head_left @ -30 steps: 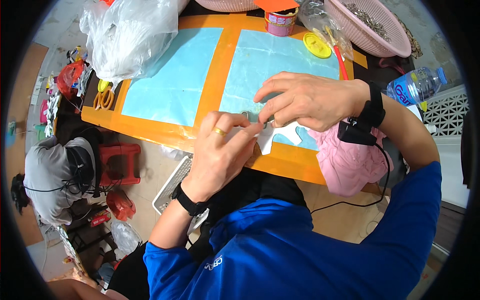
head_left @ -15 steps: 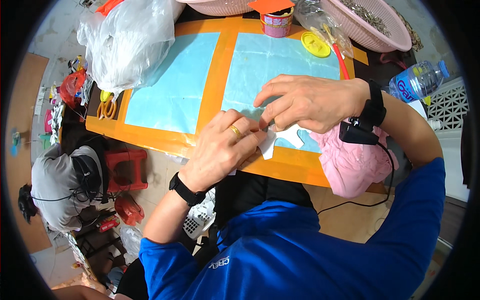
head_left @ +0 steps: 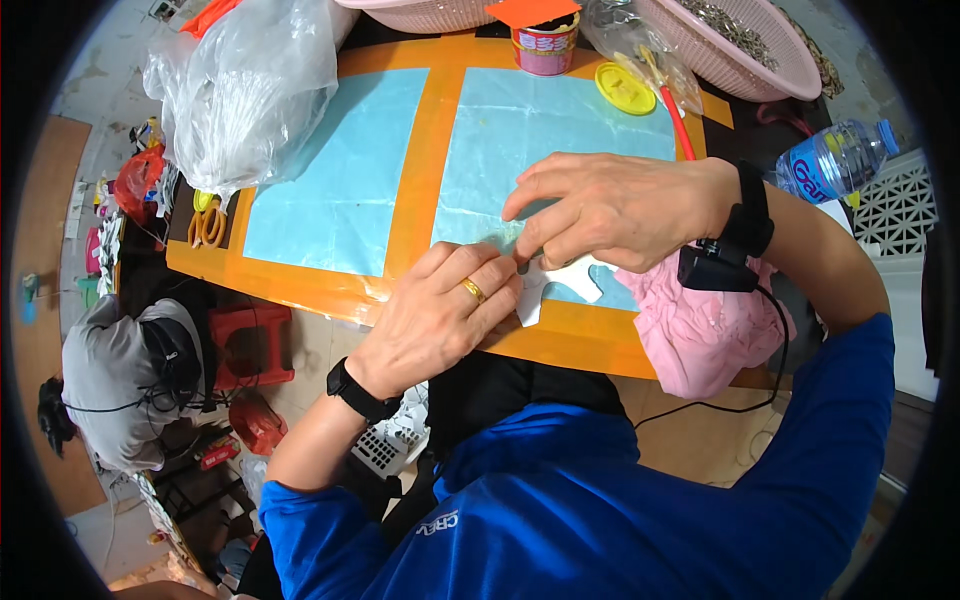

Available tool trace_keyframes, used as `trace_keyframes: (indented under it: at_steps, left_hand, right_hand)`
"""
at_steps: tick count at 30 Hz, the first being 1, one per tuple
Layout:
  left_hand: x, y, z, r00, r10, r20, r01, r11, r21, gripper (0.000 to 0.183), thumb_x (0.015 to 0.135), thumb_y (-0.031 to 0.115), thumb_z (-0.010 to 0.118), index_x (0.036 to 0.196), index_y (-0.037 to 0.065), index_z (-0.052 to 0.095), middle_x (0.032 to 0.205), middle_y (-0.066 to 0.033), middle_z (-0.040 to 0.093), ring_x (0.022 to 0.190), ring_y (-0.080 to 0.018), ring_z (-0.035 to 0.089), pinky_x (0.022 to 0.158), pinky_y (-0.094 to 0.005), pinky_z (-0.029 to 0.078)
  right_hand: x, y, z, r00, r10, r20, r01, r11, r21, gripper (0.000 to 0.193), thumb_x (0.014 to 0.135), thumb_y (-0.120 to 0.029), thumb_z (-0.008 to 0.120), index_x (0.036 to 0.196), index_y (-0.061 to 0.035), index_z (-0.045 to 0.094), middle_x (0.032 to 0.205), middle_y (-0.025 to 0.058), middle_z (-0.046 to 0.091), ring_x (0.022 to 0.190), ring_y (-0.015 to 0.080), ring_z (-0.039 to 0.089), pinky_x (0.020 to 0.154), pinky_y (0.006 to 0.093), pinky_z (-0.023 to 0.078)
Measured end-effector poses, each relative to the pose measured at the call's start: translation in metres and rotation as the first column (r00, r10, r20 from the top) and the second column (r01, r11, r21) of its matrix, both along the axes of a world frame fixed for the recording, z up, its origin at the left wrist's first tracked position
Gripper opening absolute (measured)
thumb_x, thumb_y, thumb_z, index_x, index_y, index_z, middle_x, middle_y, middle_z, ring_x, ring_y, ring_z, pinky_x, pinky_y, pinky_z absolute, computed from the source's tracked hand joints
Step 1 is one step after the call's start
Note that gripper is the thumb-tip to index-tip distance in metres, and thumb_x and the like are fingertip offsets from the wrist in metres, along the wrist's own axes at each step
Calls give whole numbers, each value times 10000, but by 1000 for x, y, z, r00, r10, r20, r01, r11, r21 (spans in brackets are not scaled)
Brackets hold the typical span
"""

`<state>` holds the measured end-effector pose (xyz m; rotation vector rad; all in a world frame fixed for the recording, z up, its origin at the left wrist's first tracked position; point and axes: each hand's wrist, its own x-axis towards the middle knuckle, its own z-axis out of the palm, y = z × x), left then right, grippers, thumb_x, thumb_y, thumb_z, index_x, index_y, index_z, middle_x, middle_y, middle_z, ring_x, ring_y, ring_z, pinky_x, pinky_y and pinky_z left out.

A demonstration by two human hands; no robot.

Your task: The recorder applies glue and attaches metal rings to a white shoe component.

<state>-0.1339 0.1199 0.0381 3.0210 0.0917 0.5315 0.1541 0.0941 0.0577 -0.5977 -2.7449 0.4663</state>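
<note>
A small white flat piece [head_left: 573, 279] with a curved cut outline lies at the near edge of the blue-and-orange work surface. My left hand [head_left: 440, 310], with a gold ring and a black wrist strap, has its fingers curled together over the left end of this piece. From the right, my right hand [head_left: 630, 210] reaches over with bent fingers, their tips meeting the piece right beside my left fingertips. Its index finger arches apart from the others, and the thumb is hidden. Just right of the piece, a bunched pink cloth [head_left: 700, 325] hangs over the table edge.
A clear plastic bag [head_left: 245, 100] and orange-handled scissors [head_left: 208, 222] lie at the left. At the back are a tub [head_left: 545, 45], a yellow lid [head_left: 626, 88] and a pink basket [head_left: 790, 60] of metal bits. A bottle [head_left: 835, 160] lies right; a person [head_left: 125, 380] sits left.
My left hand has shifted slightly down and left, its fingers drawing a little away from my right hand. The right hand and the white piece have barely moved.
</note>
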Motion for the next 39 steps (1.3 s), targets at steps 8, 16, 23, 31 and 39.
trace_keyframes:
  at_steps: [8,16,23,31,39]
  left_hand:
    - [-10,-11,-8,998,65,8,-66,997,31,358,847,171,760,1174,33,708,1252,-72,697,1208,-251,644,1000,-412,499]
    - [-8,-36,-7,966,257,32,-259,965,41,552,795,101,760,1345,115,717,1253,-12,695,1213,-235,635,1074,-448,452]
    - [1,-65,-14,908,419,22,-417,906,-66,613,850,185,754,1460,197,691,1311,-33,642,1295,-278,569,1216,-529,329]
    - [10,-85,-23,822,567,49,-556,818,-144,492,946,318,768,1427,234,718,1371,-52,620,1371,-317,507,1240,-555,280]
    - [10,-98,-38,814,580,9,-577,811,-101,582,976,409,755,1501,173,669,1530,-48,590,1484,-270,487,1254,-517,251]
  right_hand:
    - [0,0,4,1000,28,8,-28,999,-17,269,734,27,744,997,-17,780,1281,29,730,1368,347,561,1143,483,484]
    - [-1,-1,8,999,38,24,-38,999,18,269,757,20,727,1018,-23,780,1290,27,726,1389,360,550,1138,506,485]
    - [-1,2,8,998,37,46,-39,999,30,73,918,-80,714,940,-40,772,1283,17,731,1410,343,554,1157,488,465]
    - [-3,0,2,1000,21,-21,-20,999,33,154,774,13,703,915,-31,748,1265,40,717,1398,369,550,1144,504,482]
    - [-3,2,3,999,21,-26,-21,1000,9,210,719,28,711,920,-30,736,1246,54,707,1401,375,542,1154,502,485]
